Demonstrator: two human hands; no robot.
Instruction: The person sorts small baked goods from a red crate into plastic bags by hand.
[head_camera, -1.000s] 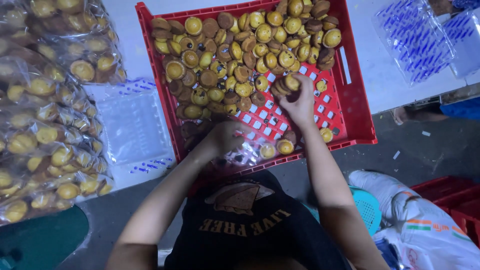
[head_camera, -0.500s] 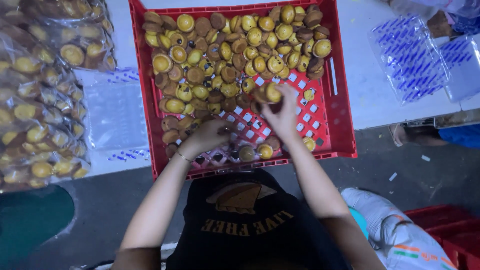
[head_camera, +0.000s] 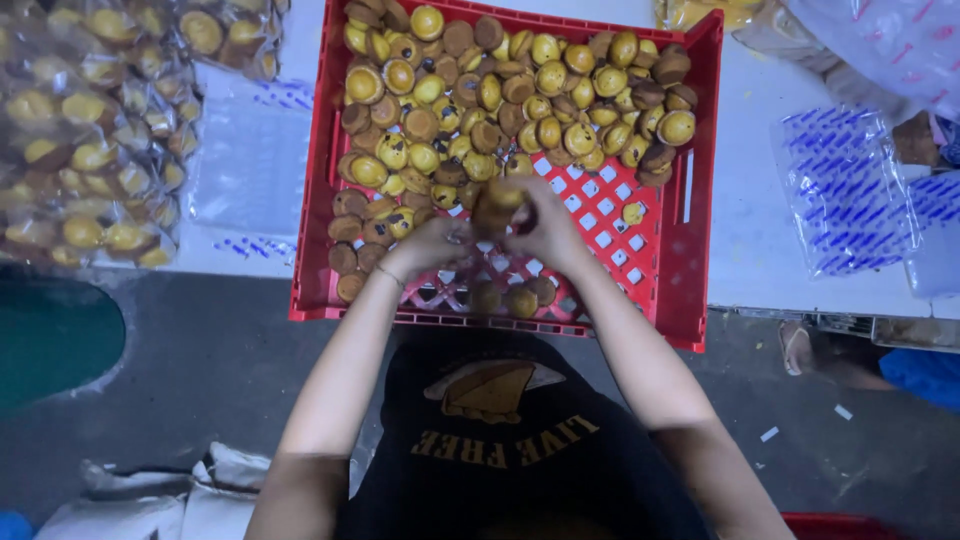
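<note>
Over one red crate (head_camera: 700, 180) | two hands: left hand (head_camera: 432, 245), right hand (head_camera: 545, 228) | fingers grasping one cake stack (head_camera: 497, 203)

Small food-packing workshop: red plastic crate (head_camera: 700, 180) heaped with small round cakes (head_camera: 480, 110), filled clear bags (head_camera: 90, 150) stacked left, empty printed bags (head_camera: 845, 190) on white table (head_camera: 750, 230), bare concrete floor (head_camera: 200, 380).
</note>
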